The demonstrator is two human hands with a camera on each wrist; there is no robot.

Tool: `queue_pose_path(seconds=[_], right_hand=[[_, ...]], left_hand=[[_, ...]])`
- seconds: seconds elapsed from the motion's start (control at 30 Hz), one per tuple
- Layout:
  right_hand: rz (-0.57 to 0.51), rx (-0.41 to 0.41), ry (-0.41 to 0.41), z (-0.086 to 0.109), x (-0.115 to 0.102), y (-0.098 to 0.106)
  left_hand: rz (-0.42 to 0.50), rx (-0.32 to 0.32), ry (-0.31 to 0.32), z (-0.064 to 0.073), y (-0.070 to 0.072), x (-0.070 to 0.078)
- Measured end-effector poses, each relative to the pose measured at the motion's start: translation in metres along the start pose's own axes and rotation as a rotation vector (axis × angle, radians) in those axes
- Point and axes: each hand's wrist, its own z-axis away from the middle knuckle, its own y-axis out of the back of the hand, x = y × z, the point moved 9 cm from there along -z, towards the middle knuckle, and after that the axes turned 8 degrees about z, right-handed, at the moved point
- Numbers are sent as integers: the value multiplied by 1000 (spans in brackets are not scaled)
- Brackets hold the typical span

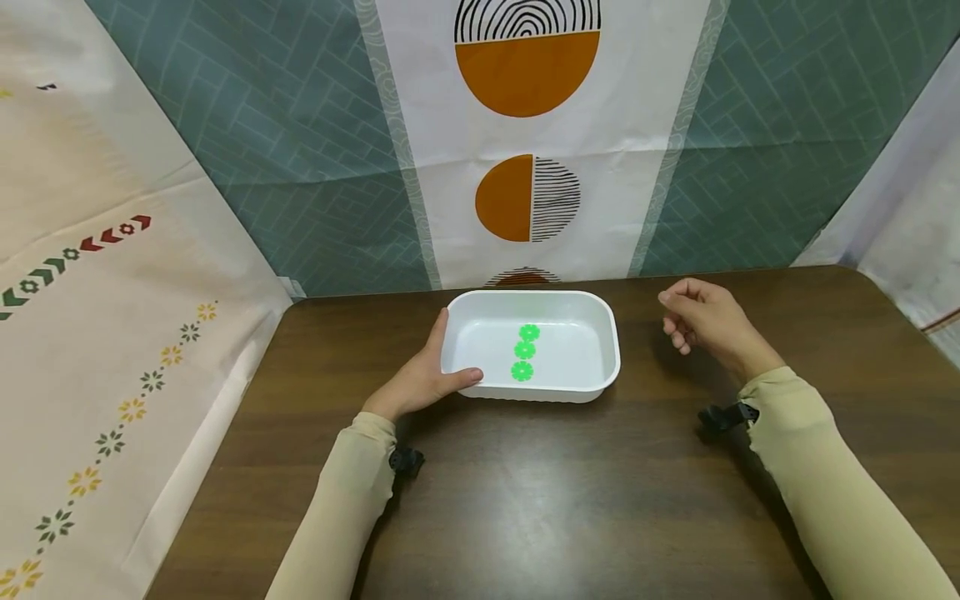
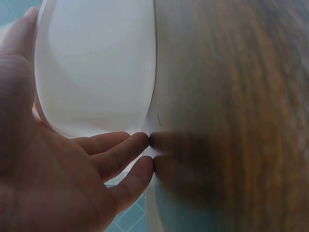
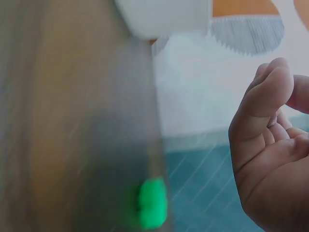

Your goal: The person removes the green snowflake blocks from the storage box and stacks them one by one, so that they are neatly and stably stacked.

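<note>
A white rectangular plastic tray (image 1: 592, 385) with rounded corners stands on the table. Three bright green flower-shaped discs (image 1: 524, 350) lie in a row on its floor. At its left end my left hand (image 1: 423, 375) holds it, thumb over the front rim and fingers along the end wall. In the left wrist view some fingertips rest low beside the tray, near the tabletop. My right hand (image 1: 705, 321) hovers right of the tray, fingers curled and thumb close to the index finger, with nothing visible between them. A blurred green piece (image 3: 152, 203) shows near that hand in the right wrist view.
The dark brown wooden table (image 1: 525, 517) runs back to a hanging green and white patterned cloth (image 1: 645, 108). A pale cloth with printed flowers (image 1: 90, 400) hangs along the left. Each wrist wears a small black camera, such as the right one (image 1: 727, 416).
</note>
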Motion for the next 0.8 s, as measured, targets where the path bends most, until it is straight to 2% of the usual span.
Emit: queue_pose_path(seconds=[0.23,0.43,0.67,0.8], right_hand=[[-22,7,53,-10,-46,-26],[-76,6,125,-27,-81,-49],[-81,0,149,-52,-102,-80],[10,-11,148,-69,-106,-102]], left_hand=[[12,-6,5,1,0,0],[19,-10,7,0,0,0],[19,-8,4,-1,-1,0],[22,-7,5,0,-1,0]])
